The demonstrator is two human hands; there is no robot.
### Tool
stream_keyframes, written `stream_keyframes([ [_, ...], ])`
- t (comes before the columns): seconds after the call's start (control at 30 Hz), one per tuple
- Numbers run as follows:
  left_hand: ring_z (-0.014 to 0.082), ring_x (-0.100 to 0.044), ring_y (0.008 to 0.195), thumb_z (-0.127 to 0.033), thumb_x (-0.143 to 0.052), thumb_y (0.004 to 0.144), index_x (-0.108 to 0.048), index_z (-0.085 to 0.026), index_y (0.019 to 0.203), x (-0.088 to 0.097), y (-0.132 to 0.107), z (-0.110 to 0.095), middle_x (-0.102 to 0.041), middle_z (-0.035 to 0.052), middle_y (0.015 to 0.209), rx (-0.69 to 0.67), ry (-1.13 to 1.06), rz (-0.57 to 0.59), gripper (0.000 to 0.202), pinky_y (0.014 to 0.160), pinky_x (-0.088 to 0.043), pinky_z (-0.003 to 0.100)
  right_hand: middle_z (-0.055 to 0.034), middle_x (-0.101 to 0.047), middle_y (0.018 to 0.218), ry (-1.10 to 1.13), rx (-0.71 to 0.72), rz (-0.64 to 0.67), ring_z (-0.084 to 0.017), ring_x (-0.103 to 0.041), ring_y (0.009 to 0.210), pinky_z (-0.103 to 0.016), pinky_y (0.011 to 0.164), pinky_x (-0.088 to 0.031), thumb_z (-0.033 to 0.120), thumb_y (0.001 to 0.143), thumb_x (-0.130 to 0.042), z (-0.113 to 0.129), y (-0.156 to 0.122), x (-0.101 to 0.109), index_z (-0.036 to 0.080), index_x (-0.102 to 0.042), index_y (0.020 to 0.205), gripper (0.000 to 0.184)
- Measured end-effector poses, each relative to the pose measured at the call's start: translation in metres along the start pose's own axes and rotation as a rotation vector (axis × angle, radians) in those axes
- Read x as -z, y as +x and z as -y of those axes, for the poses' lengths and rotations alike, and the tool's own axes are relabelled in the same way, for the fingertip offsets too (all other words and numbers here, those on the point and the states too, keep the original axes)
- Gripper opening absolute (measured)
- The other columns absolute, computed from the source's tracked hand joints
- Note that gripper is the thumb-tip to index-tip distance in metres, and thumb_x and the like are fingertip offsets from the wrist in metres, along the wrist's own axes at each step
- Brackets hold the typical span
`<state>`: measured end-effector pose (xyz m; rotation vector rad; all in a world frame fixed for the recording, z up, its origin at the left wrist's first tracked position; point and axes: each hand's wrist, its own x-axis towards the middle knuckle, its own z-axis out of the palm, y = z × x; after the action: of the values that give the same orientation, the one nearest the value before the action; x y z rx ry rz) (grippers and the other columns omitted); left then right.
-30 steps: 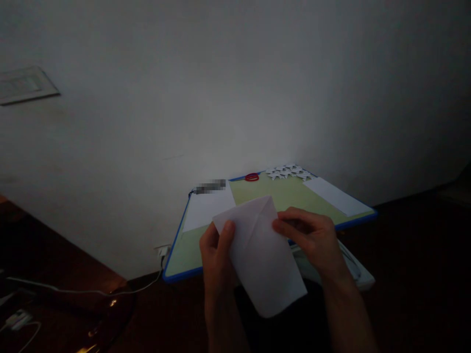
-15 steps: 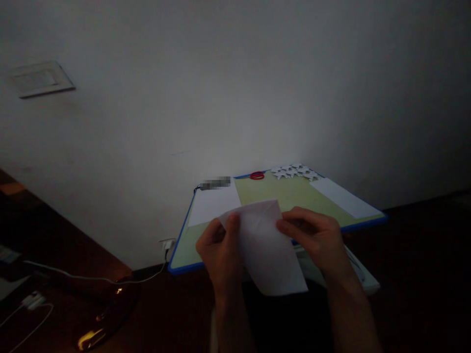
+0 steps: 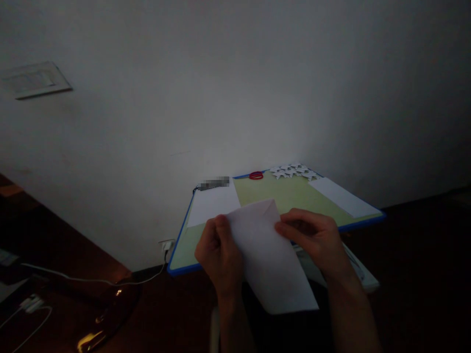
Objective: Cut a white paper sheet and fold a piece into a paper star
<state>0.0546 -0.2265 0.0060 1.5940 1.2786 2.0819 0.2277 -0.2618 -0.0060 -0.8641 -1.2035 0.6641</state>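
Note:
A white sheet of paper (image 3: 270, 260) hangs tilted between my hands, in front of the table's near edge. Its upper right corner shows a diagonal crease. My left hand (image 3: 220, 255) is closed on the paper's upper left edge, thumb on top. At the upper right edge, the fingers of my right hand (image 3: 312, 238) pinch the same sheet. The paper's lower end hangs free over my dark lap.
A green table (image 3: 287, 193) with a blue rim stands against the wall. On it lie white paper (image 3: 213, 203), more paper (image 3: 344, 196), red-handled scissors (image 3: 256, 175) and several folded white paper pieces (image 3: 292, 170). A white cable (image 3: 99, 281) runs to a wall socket (image 3: 167, 246).
The paper has tilted, and its lower end now reaches further down and right. My left thumb has shifted slightly left along the edge. Both hands keep their hold.

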Motion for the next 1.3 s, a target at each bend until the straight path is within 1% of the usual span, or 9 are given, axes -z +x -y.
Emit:
stream_keyframes([
  [0.2, 0.0102, -0.036, 0.049, -0.058, -0.058, 0.102, -0.063, -0.021, 0.08, -0.002, -0.001, 0.004, -0.042, -0.0056, 0.058, 0.178, -0.105, 0.147, 0.044, 0.043, -0.025, 0.022, 0.0009, -0.079, 0.079, 0.037, -0.02, -0.035, -0.014, -0.072, 0.072, -0.022, 0.066, -0.058, 0.026, 0.08, -0.087, 0.002, 0.004, -0.005, 0.026, -0.083, 0.081, 0.004],
  [0.37, 0.0106, -0.04, 0.049, -0.055, -0.058, 0.102, -0.064, -0.02, 0.076, -0.005, -0.001, 0.004, -0.045, -0.0049, 0.056, 0.074, -0.054, 0.23, 0.044, 0.045, -0.027, 0.022, 0.0018, -0.077, 0.076, 0.018, 0.025, -0.225, -0.014, -0.07, 0.069, -0.022, 0.061, -0.056, 0.026, 0.079, -0.086, 0.005, 0.005, -0.009, 0.026, -0.081, 0.08, 0.005],
  [0.5, 0.0098, -0.038, 0.045, -0.044, -0.057, 0.103, -0.06, -0.02, 0.071, -0.006, 0.001, 0.004, -0.039, -0.0068, 0.052, -0.01, -0.022, 0.261, 0.04, 0.043, -0.023, 0.023, 0.0025, -0.075, 0.074, -0.004, 0.079, -0.276, -0.014, -0.068, 0.068, -0.022, 0.06, -0.055, 0.025, 0.08, -0.084, 0.005, 0.007, -0.01, 0.025, -0.08, 0.078, 0.005],
  [0.67, 0.0093, -0.04, 0.046, -0.034, -0.059, 0.101, -0.056, -0.02, 0.065, -0.009, 0.002, 0.002, -0.04, -0.0075, 0.05, -0.093, 0.024, 0.227, 0.039, 0.045, -0.026, 0.022, 0.0035, -0.071, 0.07, -0.06, 0.13, -0.343, -0.013, -0.065, 0.066, -0.022, 0.058, -0.052, 0.026, 0.082, -0.082, 0.005, 0.008, -0.01, 0.024, -0.077, 0.076, 0.009],
  [0.77, 0.01, -0.048, 0.05, -0.029, -0.064, 0.098, -0.064, -0.019, 0.067, -0.011, 0.001, 0.002, -0.052, -0.0062, 0.053, -0.131, 0.027, 0.178, 0.033, 0.05, -0.034, 0.021, 0.0028, -0.071, 0.072, -0.092, 0.155, -0.334, -0.014, -0.066, 0.069, -0.023, 0.062, -0.053, 0.027, 0.085, -0.081, 0.005, 0.008, -0.008, 0.024, -0.076, 0.077, 0.01],
  [0.87, 0.0111, -0.057, 0.055, -0.028, -0.07, 0.095, -0.073, -0.02, 0.073, -0.011, 0.0, 0.002, -0.066, -0.0047, 0.06, -0.126, -0.006, 0.134, 0.024, 0.055, -0.04, 0.022, 0.002, -0.071, 0.074, -0.126, 0.152, -0.304, -0.015, -0.066, 0.071, -0.025, 0.064, -0.053, 0.03, 0.089, -0.079, 0.006, 0.006, -0.007, 0.024, -0.075, 0.079, 0.012],
  [1.0, 0.0113, -0.055, 0.052, -0.031, -0.071, 0.094, -0.074, -0.02, 0.071, -0.01, 0.0, 0.001, -0.065, -0.0048, 0.056, -0.091, -0.025, 0.119, 0.025, 0.053, -0.04, 0.022, 0.0004, -0.073, 0.079, -0.189, 0.16, -0.289, -0.017, -0.067, 0.074, -0.027, 0.068, -0.053, 0.032, 0.093, -0.075, 0.004, 0.005, -0.007, 0.024, -0.075, 0.084, 0.012],
  [1.17, 0.01, -0.044, 0.046, -0.038, -0.066, 0.097, -0.065, -0.021, 0.074, -0.01, 0.001, 0.001, -0.049, -0.007, 0.05, 0.016, -0.064, 0.223, 0.029, 0.046, -0.031, 0.022, 0.0, -0.072, 0.08, -0.224, 0.15, -0.267, -0.017, -0.067, 0.074, -0.027, 0.067, -0.053, 0.035, 0.095, -0.073, 0.002, 0.004, -0.005, 0.024, -0.074, 0.085, 0.015],
  [1.3, 0.0103, -0.039, 0.047, -0.049, -0.067, 0.096, -0.058, -0.022, 0.077, -0.008, 0.001, 0.006, -0.046, -0.0068, 0.054, 0.13, -0.186, 0.457, 0.034, 0.044, -0.027, 0.022, 0.0004, -0.07, 0.075, -0.194, 0.106, -0.335, -0.017, -0.063, 0.067, -0.026, 0.058, -0.05, 0.039, 0.091, -0.078, 0.001, 0.004, -0.003, 0.023, -0.074, 0.084, 0.018],
])
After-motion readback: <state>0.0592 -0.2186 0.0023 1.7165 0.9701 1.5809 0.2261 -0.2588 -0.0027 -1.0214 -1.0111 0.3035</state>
